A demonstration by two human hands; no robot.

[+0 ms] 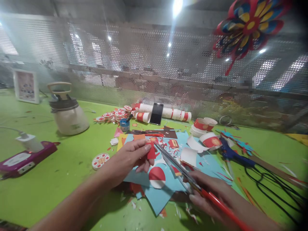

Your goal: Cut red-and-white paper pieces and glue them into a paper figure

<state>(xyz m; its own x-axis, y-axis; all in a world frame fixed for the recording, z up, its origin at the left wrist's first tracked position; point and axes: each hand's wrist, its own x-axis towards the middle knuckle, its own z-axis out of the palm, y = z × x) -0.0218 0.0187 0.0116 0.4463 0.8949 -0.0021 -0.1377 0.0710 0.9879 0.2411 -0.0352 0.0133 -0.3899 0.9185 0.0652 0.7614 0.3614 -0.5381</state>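
Left hand (128, 155): pinching red paper (151, 153) between fingers (146, 148) above blue sheet (158, 200); at risk of a nick from slipping blades.
Right hand (213, 182): wrapped around scissors (173, 161); ragged cut possible from skewed angle.
Scraps (193, 218): easy hiding place for dropped snippets.

A white picture frame (26, 86) stands at the far left of the green table (64, 179), with a pale, dark-collared container (71, 117) to its right. Nearer, a white adapter (29, 142) sits plugged into a purple power strip (29, 160). A dark phone (156, 114) leans upright, far centre. Beyond rises a perforated panel (134, 54); a multicoloured flower ornament (252, 27) hangs far right.
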